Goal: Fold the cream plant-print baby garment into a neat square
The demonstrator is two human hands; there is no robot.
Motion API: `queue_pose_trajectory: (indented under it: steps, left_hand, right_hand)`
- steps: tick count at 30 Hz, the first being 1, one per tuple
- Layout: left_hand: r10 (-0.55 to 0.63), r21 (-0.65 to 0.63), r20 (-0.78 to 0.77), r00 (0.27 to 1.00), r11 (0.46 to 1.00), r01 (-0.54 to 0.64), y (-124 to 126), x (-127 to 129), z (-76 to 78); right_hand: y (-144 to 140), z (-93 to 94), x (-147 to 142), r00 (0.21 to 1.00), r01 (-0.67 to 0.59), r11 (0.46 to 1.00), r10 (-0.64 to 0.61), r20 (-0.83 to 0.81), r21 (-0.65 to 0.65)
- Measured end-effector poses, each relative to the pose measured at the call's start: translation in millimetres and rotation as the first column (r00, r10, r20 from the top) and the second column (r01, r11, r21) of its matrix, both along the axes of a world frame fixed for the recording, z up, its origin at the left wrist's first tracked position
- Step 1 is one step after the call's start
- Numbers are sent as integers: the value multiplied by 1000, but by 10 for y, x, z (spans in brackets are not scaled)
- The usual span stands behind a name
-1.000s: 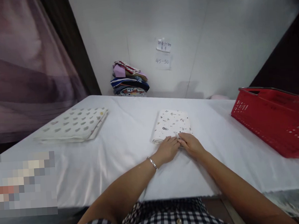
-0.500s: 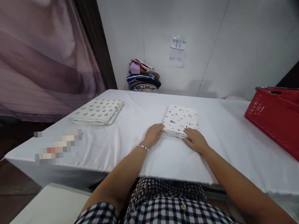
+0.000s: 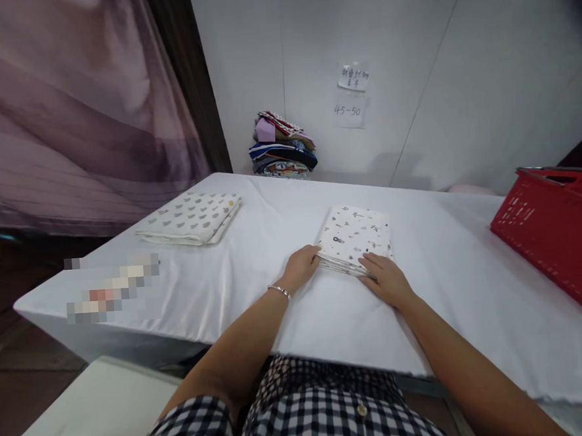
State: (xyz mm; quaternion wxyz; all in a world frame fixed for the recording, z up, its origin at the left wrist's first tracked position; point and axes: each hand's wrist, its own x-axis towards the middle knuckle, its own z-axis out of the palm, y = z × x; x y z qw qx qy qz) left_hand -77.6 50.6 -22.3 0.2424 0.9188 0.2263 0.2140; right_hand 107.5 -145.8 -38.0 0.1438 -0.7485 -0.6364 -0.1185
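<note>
A folded white cloth (image 3: 355,232) with small dark and grey prints lies on the white-covered table in front of me, its layered edge facing me. At its near left corner my left hand (image 3: 302,268), with a bracelet at the wrist, is closed on the edge; the fingertips are partly hidden. My right hand (image 3: 387,280) rests over the near right corner, fingers stretched out on top and thumb along the front edge. Farther left lies a second folded white cloth (image 3: 192,219) with grey prints, apart from both hands.
A red plastic basket (image 3: 558,234) stands at the table's right end. Against the wall at the back is a stack of folded fabrics (image 3: 283,146). A blurred-out item (image 3: 115,288) lies on the left of the white tablecloth (image 3: 327,327). Paper notes (image 3: 352,96) hang on the wall.
Both hands stay at the cloth's near corners. The left fingers look slightly more curled at the edge. The view has shifted a little, and the cloth looks nearly unchanged.
</note>
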Motion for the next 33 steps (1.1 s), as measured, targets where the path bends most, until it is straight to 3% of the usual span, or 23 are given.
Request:
queue_pose_trajectory:
  steps: [7,15,26,33]
  left_hand:
    - [132,-162,109,985,980,-113,-92,68,-50]
    - [183,-323,173,968,939,-120,18,148,-63]
    - [72,-183,166,983,982,-41,24,56,-65]
    - [204,-204,107,973,962,-180,-58,-3,-58]
  right_hand:
    - [14,-3,-11,1000,9,1000,-9,6,12]
    - [2,4,-3,1000,0,1000,0,-20,-6]
    - [8,-19,-4,1000,-21,1000,21,-15,-21]
    - [13,-32,9,999,-25,1000,25,-31,-13]
